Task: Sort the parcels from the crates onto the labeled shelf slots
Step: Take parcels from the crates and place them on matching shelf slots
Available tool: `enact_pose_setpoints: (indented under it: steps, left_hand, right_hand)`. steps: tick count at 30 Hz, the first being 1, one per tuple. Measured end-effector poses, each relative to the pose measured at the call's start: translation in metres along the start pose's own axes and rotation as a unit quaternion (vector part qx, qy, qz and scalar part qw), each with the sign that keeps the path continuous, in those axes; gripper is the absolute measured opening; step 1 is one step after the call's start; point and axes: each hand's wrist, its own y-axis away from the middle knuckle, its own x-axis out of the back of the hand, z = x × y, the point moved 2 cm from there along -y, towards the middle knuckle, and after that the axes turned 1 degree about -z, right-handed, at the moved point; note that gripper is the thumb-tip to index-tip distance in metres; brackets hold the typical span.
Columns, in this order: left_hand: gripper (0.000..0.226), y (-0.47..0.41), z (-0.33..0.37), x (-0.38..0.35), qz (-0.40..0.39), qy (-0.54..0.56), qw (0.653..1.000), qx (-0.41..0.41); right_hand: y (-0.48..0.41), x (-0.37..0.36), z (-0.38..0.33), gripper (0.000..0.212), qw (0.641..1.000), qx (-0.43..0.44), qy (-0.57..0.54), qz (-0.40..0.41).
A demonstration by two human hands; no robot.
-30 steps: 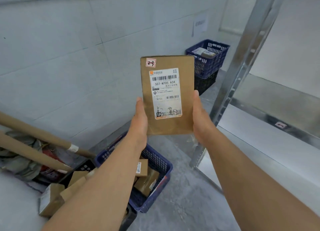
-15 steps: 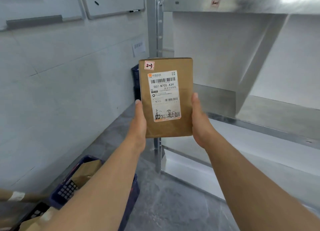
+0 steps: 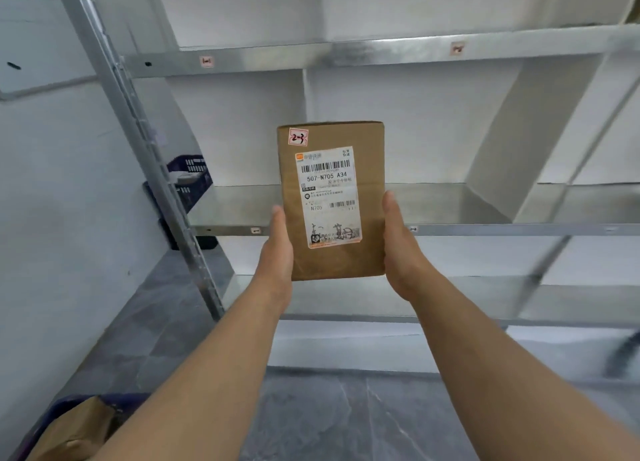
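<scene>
The parcel [image 3: 331,201] is held upright in the air in front of the metal shelf [image 3: 450,204], label facing the person. The left hand [image 3: 277,252] and right hand [image 3: 398,252] each pinch a side edge in their grip, thumbs forward and fingers hidden behind. The step looks like matching: the red sticker [image 3: 298,137] reads 2-3, so the next move probably calls for finding that slot. The near edge tags [image 3: 255,230] [image 3: 412,229] are too small to read. The slot may lie further right on this tier. The tier is bare with ample headroom, bounded left by the upright post [image 3: 152,169] and right by a slanted brace [image 3: 519,142]. A crate [image 3: 65,401] sits near left, below the left arm.
</scene>
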Motion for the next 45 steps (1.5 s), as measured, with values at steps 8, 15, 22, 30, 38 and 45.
enact_pose_setpoints:
  steps: [8, 15, 22, 30, 38, 45]
  left_hand:
    - [0.059, 0.024, 0.002, -0.147, -0.135, -0.013, 0.991, -0.023]
    - [0.06, 0.047, -0.001, -0.257, -0.24, -0.015, 0.97, -0.024]
    - [0.056, 0.054, -0.01, -0.338, -0.317, -0.029, 0.948, -0.028]
    - [0.057, 0.023, -0.014, -0.392, -0.363, -0.028, 0.93, -0.038]
    - [0.054, -0.034, -0.01, -0.411, -0.363, -0.017, 0.931, -0.038]
    - [0.074, -0.065, -0.011, -0.418, -0.376, -0.021, 0.926, -0.035]
  right_hand:
    - [0.055, 0.139, -0.022, 0.057, 0.994, 0.007, -0.024, 0.106]
    - [0.098, 0.235, -0.029, 0.079, 0.975, 0.009, -0.012, 0.222]
    - [0.128, 0.308, -0.032, 0.058, 0.951, 0.052, -0.024, 0.303]
    - [0.107, 0.353, -0.036, 0.057, 0.941, 0.055, -0.043, 0.332]
    - [0.051, 0.368, -0.041, 0.061, 0.943, 0.076, -0.035, 0.324]
    - [0.009, 0.382, -0.026, 0.082, 0.954, 0.081, -0.033, 0.288]
